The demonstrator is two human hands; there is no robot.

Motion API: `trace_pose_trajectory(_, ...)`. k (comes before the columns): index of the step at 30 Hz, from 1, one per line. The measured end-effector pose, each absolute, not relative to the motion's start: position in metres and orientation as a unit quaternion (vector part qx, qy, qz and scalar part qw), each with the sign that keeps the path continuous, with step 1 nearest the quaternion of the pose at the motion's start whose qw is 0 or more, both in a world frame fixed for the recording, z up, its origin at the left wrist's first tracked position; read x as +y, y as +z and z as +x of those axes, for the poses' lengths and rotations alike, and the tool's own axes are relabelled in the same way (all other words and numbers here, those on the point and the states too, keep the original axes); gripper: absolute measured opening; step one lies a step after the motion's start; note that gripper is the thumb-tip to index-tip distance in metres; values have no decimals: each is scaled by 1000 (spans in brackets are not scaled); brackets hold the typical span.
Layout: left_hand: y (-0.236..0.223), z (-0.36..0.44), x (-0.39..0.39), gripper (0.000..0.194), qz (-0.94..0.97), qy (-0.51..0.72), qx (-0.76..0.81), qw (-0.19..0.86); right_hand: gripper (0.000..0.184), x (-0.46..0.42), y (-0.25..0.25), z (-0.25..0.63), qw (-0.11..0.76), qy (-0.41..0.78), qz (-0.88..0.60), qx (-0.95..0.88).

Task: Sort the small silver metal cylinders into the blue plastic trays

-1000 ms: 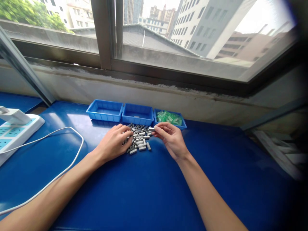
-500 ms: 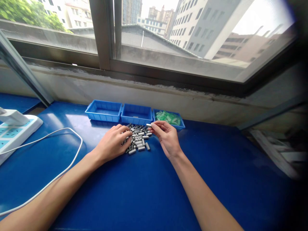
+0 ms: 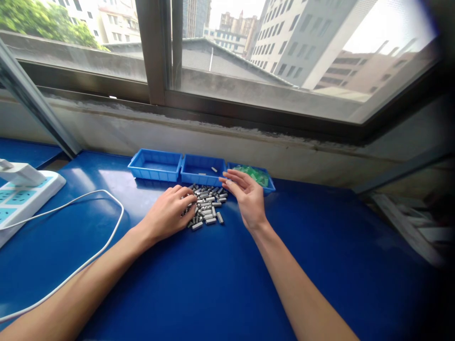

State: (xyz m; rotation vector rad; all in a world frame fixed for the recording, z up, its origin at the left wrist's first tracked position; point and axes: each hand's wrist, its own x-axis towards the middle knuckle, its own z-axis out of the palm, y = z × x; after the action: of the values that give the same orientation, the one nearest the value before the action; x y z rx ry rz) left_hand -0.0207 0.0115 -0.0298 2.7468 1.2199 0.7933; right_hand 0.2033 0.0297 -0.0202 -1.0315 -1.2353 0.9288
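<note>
A heap of small metal hex standoffs (image 3: pixel 210 213), mixed with what look like screws, lies on the blue table. My left hand (image 3: pixel 174 208) rests at the heap's left side, thumb and fingers bent and apart over the pieces; its fingertips are partly hidden. Just right of and above the heap, my right hand (image 3: pixel 249 196) is open, fingers stretched and holding nothing. Beyond its fingertips stands the middle blue bin (image 3: pixel 187 175), with a single standoff (image 3: pixel 213 169) in it and another small piece at its front wall.
A left blue bin (image 3: pixel 154 175) stands beside the middle one. The right bin (image 3: pixel 270 186) holds green bags (image 3: pixel 258 176). A white power strip (image 3: pixel 53 182) and a looping white cable (image 3: pixel 122 213) lie at left. A wall and window close off the back.
My right hand has let go of the standoff it pinched, and its fingers have opened. A standoff now shows inside the middle bin. My left hand stays at the heap.
</note>
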Motion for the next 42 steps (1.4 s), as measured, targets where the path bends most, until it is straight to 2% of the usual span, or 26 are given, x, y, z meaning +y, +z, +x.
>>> trace_pose_trajectory(2,-30,-21,11,19,883,254,393,20,23,23,-19,213,549,362,-476,-584)
trace_pose_trajectory(5,-30,-21,11,19,883,256,394,25,11,13,-13,226,463,224,-524,-679)
trace_pose_trajectory(7,-31,-21,11,19,881,258,396,30,10,9,-9,231,396,165,-512,-744)
trace_pose_trajectory(11,-30,-20,11,19,868,274,411,53,10,6,-6,232,307,133,-480,-811)
trace_pose_trajectory(26,-35,-30,20,17,854,271,434,86,12,4,-12,226,295,137,-463,-824)
trace_pose_trajectory(37,-31,-26,18,15,866,230,439,62,13,4,-12,226,300,134,-460,-825)
trace_pose_trajectory(42,-29,-23,18,17,852,261,447,77,12,4,-12,226,298,138,-459,-825)
